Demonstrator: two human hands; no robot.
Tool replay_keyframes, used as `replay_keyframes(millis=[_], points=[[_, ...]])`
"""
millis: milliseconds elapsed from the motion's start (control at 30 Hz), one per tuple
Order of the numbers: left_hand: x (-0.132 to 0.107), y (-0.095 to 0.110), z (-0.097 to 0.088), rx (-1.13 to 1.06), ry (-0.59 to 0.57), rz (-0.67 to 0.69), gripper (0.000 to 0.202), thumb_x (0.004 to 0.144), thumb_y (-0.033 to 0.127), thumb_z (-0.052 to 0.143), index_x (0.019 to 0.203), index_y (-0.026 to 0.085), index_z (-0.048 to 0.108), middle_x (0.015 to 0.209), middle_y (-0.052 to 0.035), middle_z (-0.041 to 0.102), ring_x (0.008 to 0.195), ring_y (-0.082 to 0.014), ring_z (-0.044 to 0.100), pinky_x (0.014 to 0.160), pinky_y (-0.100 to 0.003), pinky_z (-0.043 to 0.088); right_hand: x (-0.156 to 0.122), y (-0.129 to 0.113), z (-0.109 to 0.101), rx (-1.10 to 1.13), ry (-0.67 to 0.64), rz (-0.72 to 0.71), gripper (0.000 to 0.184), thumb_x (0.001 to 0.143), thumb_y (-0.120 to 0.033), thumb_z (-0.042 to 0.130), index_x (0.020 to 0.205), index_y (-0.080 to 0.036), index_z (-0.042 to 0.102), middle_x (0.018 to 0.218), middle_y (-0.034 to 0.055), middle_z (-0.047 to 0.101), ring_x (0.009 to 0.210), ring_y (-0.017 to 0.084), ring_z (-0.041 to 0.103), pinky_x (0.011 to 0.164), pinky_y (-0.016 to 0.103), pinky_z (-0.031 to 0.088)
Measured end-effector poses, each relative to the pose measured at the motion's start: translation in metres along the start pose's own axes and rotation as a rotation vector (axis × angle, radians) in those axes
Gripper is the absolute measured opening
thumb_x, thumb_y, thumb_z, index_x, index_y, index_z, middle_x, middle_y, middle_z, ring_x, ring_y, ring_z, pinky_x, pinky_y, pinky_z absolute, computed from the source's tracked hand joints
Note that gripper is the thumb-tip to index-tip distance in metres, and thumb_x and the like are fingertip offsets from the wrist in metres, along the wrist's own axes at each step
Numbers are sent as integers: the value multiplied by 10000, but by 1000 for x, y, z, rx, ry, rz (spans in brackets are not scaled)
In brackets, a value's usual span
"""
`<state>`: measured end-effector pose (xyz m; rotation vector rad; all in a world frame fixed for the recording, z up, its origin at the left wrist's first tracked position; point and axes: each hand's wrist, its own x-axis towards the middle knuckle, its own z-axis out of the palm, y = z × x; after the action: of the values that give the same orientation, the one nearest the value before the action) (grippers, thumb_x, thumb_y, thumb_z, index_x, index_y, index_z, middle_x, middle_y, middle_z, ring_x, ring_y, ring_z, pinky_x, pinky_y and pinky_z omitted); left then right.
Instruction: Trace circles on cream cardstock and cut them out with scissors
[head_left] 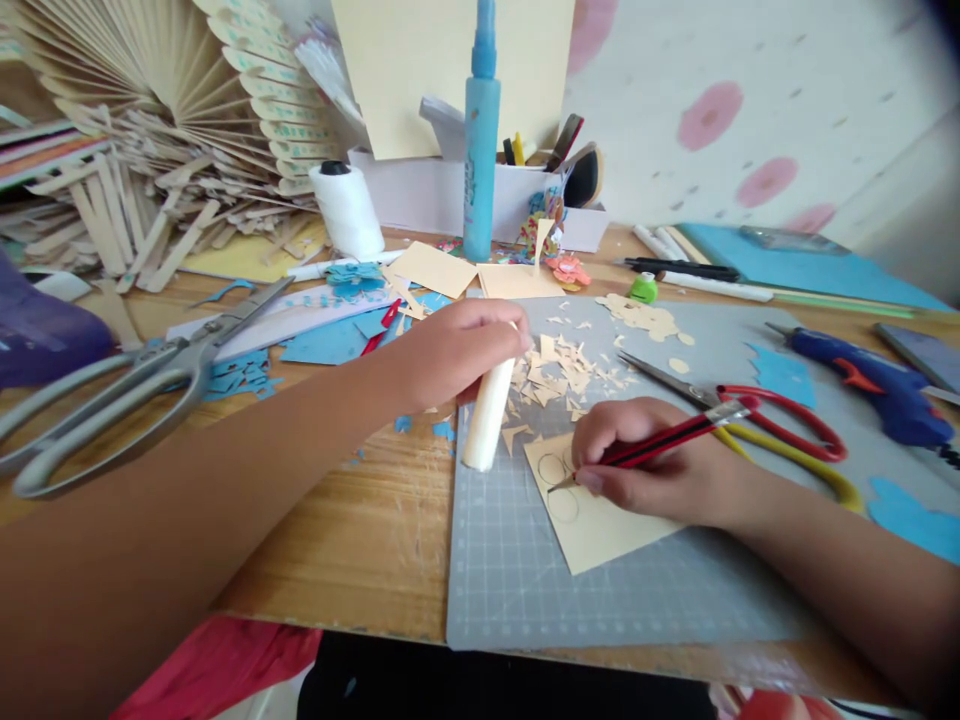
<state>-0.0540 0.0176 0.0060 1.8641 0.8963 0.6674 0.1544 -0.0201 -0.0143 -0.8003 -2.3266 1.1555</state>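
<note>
My left hand (480, 345) is closed around the upper part of a short off-white cylindrical stick (489, 420), tilted over the left edge of the grey cutting mat (510, 590). In my right hand (652, 465) is a red and black pencil (667, 436), its point down at a cream paper card (600, 540). Two circles drawn in thin lines show on the card, near the pencil point. Behind the card lie many small cream paper scraps (559, 375). Part of the card is hidden under my right hand.
Red-and-yellow-handled scissors (780, 415) and a blue glue gun (874, 385) lie right. Large grey scissors (187, 370) lie left beside blue paper pieces (330, 338). Behind stand a thread spool (349, 210), a blue spray bottle (481, 160) and a white box (405, 190).
</note>
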Motion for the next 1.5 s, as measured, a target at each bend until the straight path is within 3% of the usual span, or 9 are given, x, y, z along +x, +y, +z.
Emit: replay_keyframes(millis=[133, 267, 667, 867, 967, 1067, 1167, 1233, 1500], points=[[0, 1, 1, 168, 50, -3, 137, 757, 183, 365, 639, 182, 435, 441, 65, 358, 359, -72, 369, 357, -193, 299, 0, -1, 0, -36, -28, -18, 138, 773, -177, 528, 656, -188, 456, 602, -32, 483, 562, 91, 482, 490, 204, 392], [-1, 1, 1, 421, 100, 100, 142, 748, 216, 418, 620, 166, 456, 474, 61, 406, 444, -76, 391, 426, -195, 311, -1, -1, 1, -59, -36, -40, 146, 779, -175, 519, 652, -186, 447, 595, -29, 474, 559, 94, 477, 491, 210, 387], [-2, 2, 0, 439, 150, 128, 151, 754, 221, 406, 622, 161, 446, 496, 62, 396, 486, -77, 379, 463, -200, 301, -1, 1, 2, 4, -28, -42, 171, 748, -112, 527, 633, -190, 428, 588, -46, 438, 536, 78, 427, 477, 204, 348], [-2, 3, -3, 503, 161, 167, 171, 775, 231, 394, 625, 168, 445, 550, 42, 436, 544, -99, 424, 516, -225, 347, -10, 10, -16, 409, 285, -58, 71, 806, -206, 533, 750, -204, 489, 633, -33, 515, 518, 78, 471, 449, 195, 385], [-2, 8, 2, 436, 226, 198, 178, 804, 272, 379, 671, 179, 452, 586, 21, 485, 574, -119, 469, 526, -241, 382, -17, 13, -26, 412, 195, 29, 34, 807, -212, 542, 805, -184, 523, 717, -12, 552, 574, 82, 516, 509, 207, 432], [-1, 16, 16, 336, 302, 371, 156, 822, 269, 356, 736, 192, 461, 642, -4, 531, 596, -128, 502, 543, -254, 400, -22, 17, -27, 491, 103, 99, 72, 812, -222, 530, 823, -151, 539, 728, 3, 584, 569, 78, 532, 533, 212, 448], [2, 25, 32, 388, 147, 608, 97, 798, 233, 365, 783, 201, 455, 647, -5, 559, 550, -118, 508, 513, -244, 390, -25, 24, -23, 615, 202, 56, 115, 804, -260, 537, 804, -145, 543, 684, -2, 606, 525, 73, 531, 500, 198, 434], [7, 30, 40, 492, 31, 695, 77, 778, 210, 371, 782, 203, 447, 606, 5, 567, 512, -119, 505, 480, -239, 378, -25, 25, -22, 625, 216, 62, 104, 794, -249, 547, 790, -145, 550, 662, -13, 608, 511, 67, 529, 494, 188, 429], [24, 21, 56, 663, -2, 815, 81, 762, 199, 365, 736, 191, 441, 569, -8, 585, 488, -133, 515, 482, -254, 397, -20, 15, -29, 517, 216, 176, 63, 763, -181, 533, 708, -154, 546, 575, -39, 582, 462, 63, 505, 457, 181, 434]])
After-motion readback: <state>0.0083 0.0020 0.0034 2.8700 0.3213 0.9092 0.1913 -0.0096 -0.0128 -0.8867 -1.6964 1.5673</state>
